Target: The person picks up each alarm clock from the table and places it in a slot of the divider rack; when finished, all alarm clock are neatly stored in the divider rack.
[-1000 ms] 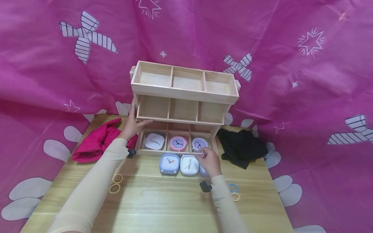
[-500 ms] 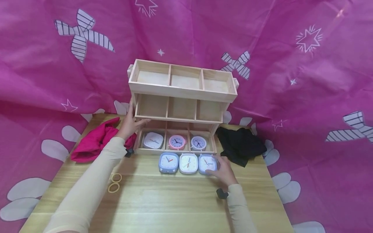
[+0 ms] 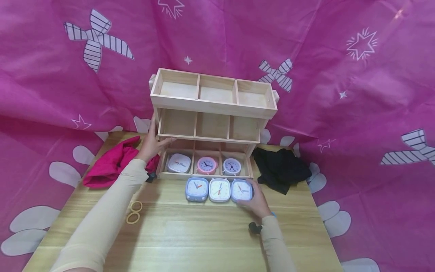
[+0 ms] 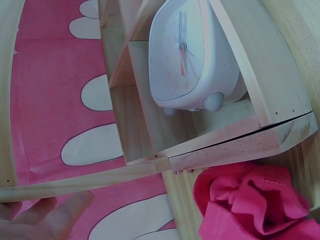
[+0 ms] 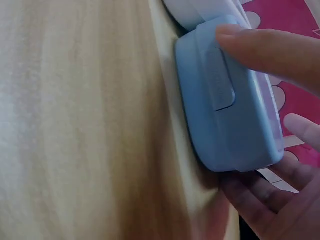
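Observation:
In the head view my right hand [image 3: 257,202] holds a blue alarm clock [image 3: 241,190] at the right end of a row on the table. Its thumb touches the blue casing [image 5: 225,100] in the right wrist view, and the other fingers lie along the clock's side. Beside it stand a white alarm clock [image 3: 219,190] and another blue one [image 3: 196,189]. My left hand [image 3: 149,146] rests against the left side of the tiered wooden box [image 3: 214,106], fingers straight. The bottom tier holds a white clock [image 3: 179,163], a pink clock [image 3: 206,165] and a lilac clock [image 3: 232,166].
A crumpled pink cloth [image 3: 113,162] lies left of the box, a black cloth [image 3: 283,170] to its right. Two yellow rings [image 3: 133,218] lie on the table [image 3: 176,241] near my left forearm. A patterned pink curtain [image 3: 217,34] hangs behind.
My right hand has moved from over the row's right end, where it covered the blue clock, to that clock's right side, and now holds it. The left hand stays at the box.

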Tool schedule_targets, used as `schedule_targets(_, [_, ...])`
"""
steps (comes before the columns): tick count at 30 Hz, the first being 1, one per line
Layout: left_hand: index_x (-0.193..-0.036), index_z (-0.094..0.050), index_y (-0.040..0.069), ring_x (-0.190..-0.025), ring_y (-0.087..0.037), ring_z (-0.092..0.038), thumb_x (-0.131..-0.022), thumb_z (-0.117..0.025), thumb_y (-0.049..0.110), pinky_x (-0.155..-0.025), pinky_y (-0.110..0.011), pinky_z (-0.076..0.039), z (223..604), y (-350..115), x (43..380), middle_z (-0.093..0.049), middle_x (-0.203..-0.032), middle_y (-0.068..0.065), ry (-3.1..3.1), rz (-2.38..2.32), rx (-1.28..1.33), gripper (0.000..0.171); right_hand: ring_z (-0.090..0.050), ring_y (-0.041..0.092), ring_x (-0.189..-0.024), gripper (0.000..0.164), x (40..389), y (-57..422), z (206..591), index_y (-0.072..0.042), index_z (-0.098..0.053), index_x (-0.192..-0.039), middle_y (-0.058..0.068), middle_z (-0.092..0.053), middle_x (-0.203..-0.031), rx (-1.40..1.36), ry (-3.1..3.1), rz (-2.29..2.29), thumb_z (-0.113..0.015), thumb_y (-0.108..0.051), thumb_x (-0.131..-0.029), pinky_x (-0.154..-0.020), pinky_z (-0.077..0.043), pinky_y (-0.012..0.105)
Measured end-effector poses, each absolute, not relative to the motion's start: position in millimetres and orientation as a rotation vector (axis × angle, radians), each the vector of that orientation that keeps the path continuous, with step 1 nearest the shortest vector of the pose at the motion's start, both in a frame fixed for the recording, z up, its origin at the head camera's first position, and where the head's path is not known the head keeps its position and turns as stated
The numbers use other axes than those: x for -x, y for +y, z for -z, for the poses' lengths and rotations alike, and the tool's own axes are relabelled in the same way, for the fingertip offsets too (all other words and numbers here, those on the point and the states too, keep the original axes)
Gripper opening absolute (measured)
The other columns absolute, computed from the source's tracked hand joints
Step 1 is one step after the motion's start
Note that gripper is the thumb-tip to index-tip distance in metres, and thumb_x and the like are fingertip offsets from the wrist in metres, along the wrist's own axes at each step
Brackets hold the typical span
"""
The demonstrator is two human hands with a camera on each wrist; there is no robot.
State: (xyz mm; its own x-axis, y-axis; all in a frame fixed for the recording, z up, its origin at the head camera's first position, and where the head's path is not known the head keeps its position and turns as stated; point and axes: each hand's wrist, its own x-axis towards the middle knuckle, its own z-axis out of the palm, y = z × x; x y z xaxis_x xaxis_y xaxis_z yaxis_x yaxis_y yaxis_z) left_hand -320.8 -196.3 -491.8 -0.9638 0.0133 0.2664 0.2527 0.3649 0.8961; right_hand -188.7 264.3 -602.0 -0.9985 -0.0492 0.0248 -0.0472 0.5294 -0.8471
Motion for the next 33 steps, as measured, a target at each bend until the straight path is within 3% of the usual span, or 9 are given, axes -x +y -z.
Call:
schedule_targets(7, [-0.169, 0.01, 0.049, -0.161, -0.045, -0.026, -0.09, -0.088, 0.017, -0.132, -0.065, -0.023, 493, -196, 321, -0.015, -0.179, -0.019, -2.389, 1.654, 0.242, 0.13, -0.048, 0.04, -0.146, 0.1, 186, 262, 605, -0.011, -0.052, -0.153, 0.018, -0.052, -0.157, 0.04, 2.773, 1.506, -0.102, -0.019, -0.066, -0.127, -0.036, 0.06])
schedule_targets(15, [-0.169, 0.01, 0.049, -0.16, -0.046, -0.029, -0.089, -0.089, 0.017, -0.132, -0.064, -0.024, 493, -196, 320, -0.016, -0.179, -0.019, -2.388, 1.657, 0.25, 0.131, -0.05, 0.036, -0.134, 0.115, 174, 255, 601, -0.017, -0.046, -0.16, 0.015, -0.044, -0.148, -0.052, 2.777, 1.362, -0.103, -0.02, -0.06, -0.12, -0.042, 0.056])
schedule_targets(25, [-0.17, 0.011, 0.045, -0.16, -0.047, -0.027, -0.088, -0.089, 0.014, -0.13, -0.067, -0.026, 493, -197, 322, -0.015, -0.179, -0.019, -2.385, 1.645, 0.264, 0.132, -0.058, 0.036, -0.124, 0.112, 152, 252, 595, -0.006, -0.052, -0.154, 0.019, -0.05, -0.141, -0.13, 2.889, 1.211, -0.104, -0.024, -0.057, -0.113, -0.049, 0.055])
schedule_targets(33, [-0.17, 0.01, 0.045, -0.157, -0.048, -0.033, -0.088, -0.089, 0.012, -0.131, -0.065, -0.026, 496, -196, 323, -0.024, -0.175, -0.024, -2.356, 1.665, 0.291, 0.133, -0.056, 0.034, -0.125, 0.101, 158, 244, 546, -0.013, -0.055, -0.151, 0.014, -0.05, -0.141, -0.117, 2.892, 1.333, -0.104, -0.026, -0.064, -0.112, -0.048, 0.055])
